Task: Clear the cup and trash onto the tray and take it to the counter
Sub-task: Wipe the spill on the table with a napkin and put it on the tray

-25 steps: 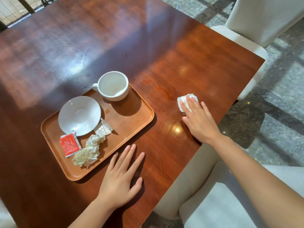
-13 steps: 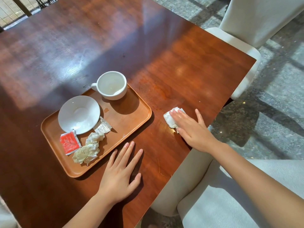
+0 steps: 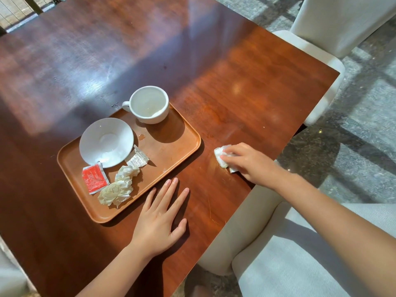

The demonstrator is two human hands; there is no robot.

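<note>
An orange-brown tray lies on the dark wooden table. On it stand an empty white cup, a white saucer, a red sachet, a torn white sachet and crumpled napkins. My left hand rests flat on the table just in front of the tray, fingers spread. To the right of the tray my right hand presses a white wad of tissue onto the tabletop, fingers curled over it.
A cream chair stands at the table's far right corner. Another pale upholstered seat is close at the near right edge. Stone floor lies to the right. A small spill mark shows on the tray.
My right hand has slid the tissue across the table toward me and left, nearer the tray, and its fingers have curled over it. My left hand has stayed flat.
</note>
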